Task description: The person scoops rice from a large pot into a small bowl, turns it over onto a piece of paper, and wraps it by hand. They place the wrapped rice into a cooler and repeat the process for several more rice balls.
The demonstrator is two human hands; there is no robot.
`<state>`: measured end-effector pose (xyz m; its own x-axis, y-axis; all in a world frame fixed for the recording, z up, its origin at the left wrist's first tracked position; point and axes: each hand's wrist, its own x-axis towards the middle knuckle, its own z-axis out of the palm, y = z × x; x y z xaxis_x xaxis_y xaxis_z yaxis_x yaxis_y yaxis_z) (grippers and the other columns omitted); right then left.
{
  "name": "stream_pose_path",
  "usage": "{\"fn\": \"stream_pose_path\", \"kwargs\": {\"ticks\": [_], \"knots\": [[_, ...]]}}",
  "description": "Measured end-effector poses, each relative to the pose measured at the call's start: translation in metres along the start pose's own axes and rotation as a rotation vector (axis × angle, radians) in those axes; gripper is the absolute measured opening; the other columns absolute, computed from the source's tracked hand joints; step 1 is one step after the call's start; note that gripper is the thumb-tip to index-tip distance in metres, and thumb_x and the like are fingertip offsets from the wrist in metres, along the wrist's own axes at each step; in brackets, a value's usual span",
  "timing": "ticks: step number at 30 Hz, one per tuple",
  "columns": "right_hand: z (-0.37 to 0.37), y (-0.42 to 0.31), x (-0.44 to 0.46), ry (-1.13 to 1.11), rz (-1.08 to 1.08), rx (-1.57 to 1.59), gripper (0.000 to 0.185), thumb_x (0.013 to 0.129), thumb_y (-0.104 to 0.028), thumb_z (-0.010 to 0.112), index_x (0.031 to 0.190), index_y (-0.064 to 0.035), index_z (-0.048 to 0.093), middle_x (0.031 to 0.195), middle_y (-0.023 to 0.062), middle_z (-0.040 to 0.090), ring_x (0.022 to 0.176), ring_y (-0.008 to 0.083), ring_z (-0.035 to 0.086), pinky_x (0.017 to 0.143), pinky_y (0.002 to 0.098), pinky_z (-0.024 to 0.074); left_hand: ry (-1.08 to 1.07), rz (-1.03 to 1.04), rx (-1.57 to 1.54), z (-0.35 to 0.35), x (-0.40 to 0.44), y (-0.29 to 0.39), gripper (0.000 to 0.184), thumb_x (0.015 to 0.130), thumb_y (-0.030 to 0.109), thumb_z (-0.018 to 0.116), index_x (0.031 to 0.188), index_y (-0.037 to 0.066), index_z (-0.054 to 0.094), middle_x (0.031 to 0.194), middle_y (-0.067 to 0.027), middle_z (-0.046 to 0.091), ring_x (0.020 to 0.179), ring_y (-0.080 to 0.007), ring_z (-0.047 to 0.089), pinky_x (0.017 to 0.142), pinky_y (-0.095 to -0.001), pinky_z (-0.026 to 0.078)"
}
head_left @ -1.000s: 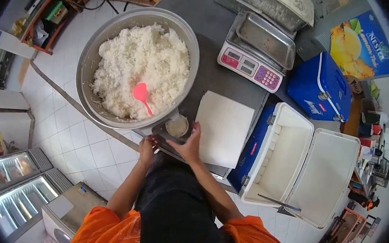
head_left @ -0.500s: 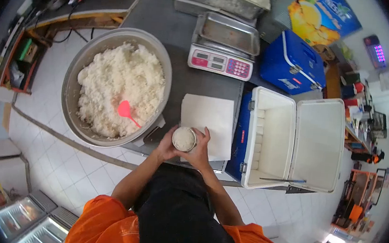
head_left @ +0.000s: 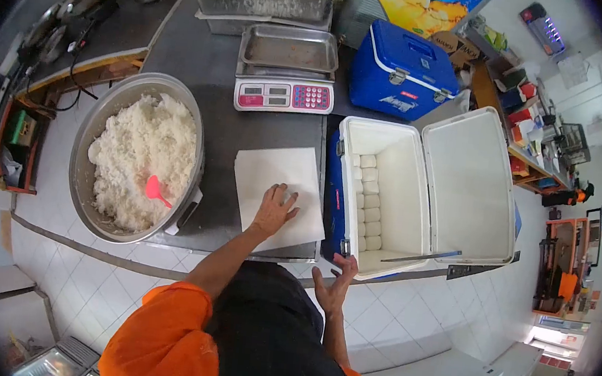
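The right hand [head_left: 335, 285] is nearest, in front of the counter [head_left: 227, 123], beside the open cooler's [head_left: 409, 198] near left corner. Its fingers are apart and grip nothing; whether a fingertip touches the latch [head_left: 344, 247] there, I cannot tell. The left hand [head_left: 276, 207] reaches onto the paper [head_left: 267, 168], palm down and fingers spread, with nothing seen clamped between them.

The paper lies at the counter's near right corner, its right side along the right edge and its near side close to the front edge. For work on it, a light, even touch of the fingertips seems best: hard pressure could crease the top sheet or skew the rest, and dry fingers should part thin sheets more cleanly. It looks white, flat and nearly square, set slightly askew to the counter's edges; how many sheets there are is hard to tell.

Toward the counter's left edge stands the pot [head_left: 80, 167], heaped with loose white rice [head_left: 139, 136], a pink scoop [head_left: 154, 188] lying on top near the pot's near right rim. Off the counter's right edge, white packets [head_left: 369, 198] line the open cooler's left wall; its lid [head_left: 467, 189] is swung out to the right.

Farther back, the scale [head_left: 284, 98] sits near the counter's right edge, bearing a shallow steel tray [head_left: 288, 53]. Beyond the open cooler is a closed blue cooler [head_left: 403, 67].
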<state>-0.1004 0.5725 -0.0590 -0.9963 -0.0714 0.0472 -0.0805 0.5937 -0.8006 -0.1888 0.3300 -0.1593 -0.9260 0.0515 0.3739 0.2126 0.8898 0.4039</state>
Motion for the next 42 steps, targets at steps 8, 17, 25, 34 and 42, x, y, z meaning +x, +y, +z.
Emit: {"fn": "stream_pose_path", "kwargs": {"ticks": [8, 17, 25, 34, 42], "knots": [[0.004, -0.002, 0.028, -0.214, -0.033, 0.184, 0.029, 0.088, -0.015, 0.072, 0.113, -0.0047, 0.060, 0.098, 0.0065, 0.067, 0.083, 0.0158, 0.063, 0.075, 0.0308, 0.0497, 0.305, -0.869, -0.576, -0.112, -0.069, 0.026, 0.041, 0.097, 0.028, 0.061, 0.126, 0.000, 0.054, 0.117, -0.0186, 0.057, 0.109, -0.0323, 0.056, 0.094, -0.0427, 0.046], [0.129, -0.247, 0.078, -0.558, -0.611, 0.149, 0.014, 0.084, -0.013, 0.072, 0.094, -0.0054, 0.065, 0.082, 0.0075, 0.072, 0.075, 0.0204, 0.070, 0.060, 0.0345, 0.0501, 0.686, -1.374, -1.645, -0.192, -0.257, 0.002, 0.057, 0.104, 0.053, 0.033, 0.131, 0.006, 0.052, 0.116, -0.0081, 0.060, 0.105, -0.0237, 0.058, 0.094, -0.0424, 0.046], [0.335, -0.314, 0.059, -0.868, -0.858, -0.792, 0.022, 0.081, -0.006, 0.064, 0.100, 0.0039, 0.063, 0.091, 0.0244, 0.069, 0.090, 0.0375, 0.069, 0.077, 0.0457, 0.0556, 0.979, -1.285, -1.935, -0.246, -0.333, -0.084, 0.056, 0.105, 0.052, 0.031, 0.144, 0.012, 0.039, 0.135, -0.0114, 0.051, 0.124, -0.0263, 0.050, 0.101, -0.0476, 0.043], [0.343, -0.401, 0.085, -0.915, -0.579, -1.036, 0.026, 0.089, -0.012, 0.057, 0.112, -0.0006, 0.062, 0.106, 0.0247, 0.068, 0.102, 0.0398, 0.066, 0.088, 0.0478, 0.0522, 1.017, -1.138, -1.618, -0.338, -0.288, -0.158, 0.060, 0.105, 0.048, 0.035, 0.153, 0.019, 0.013, 0.151, -0.0140, 0.027, 0.133, -0.0340, 0.040, 0.101, -0.0535, 0.043], [0.424, -0.423, 0.191, -0.505, -0.505, -0.991, 0.032, 0.089, -0.019, 0.051, 0.110, -0.0012, 0.067, 0.113, 0.0266, 0.066, 0.107, 0.0430, 0.063, 0.090, 0.0524, 0.0497, 0.928, -1.237, -1.180, -0.320, -0.277, -0.174, 0.056, 0.104, 0.033, 0.049, 0.147, 0.002, 0.029, 0.142, -0.0177, 0.037, 0.130, -0.0267, 0.040, 0.110, -0.0367, 0.031]]}}
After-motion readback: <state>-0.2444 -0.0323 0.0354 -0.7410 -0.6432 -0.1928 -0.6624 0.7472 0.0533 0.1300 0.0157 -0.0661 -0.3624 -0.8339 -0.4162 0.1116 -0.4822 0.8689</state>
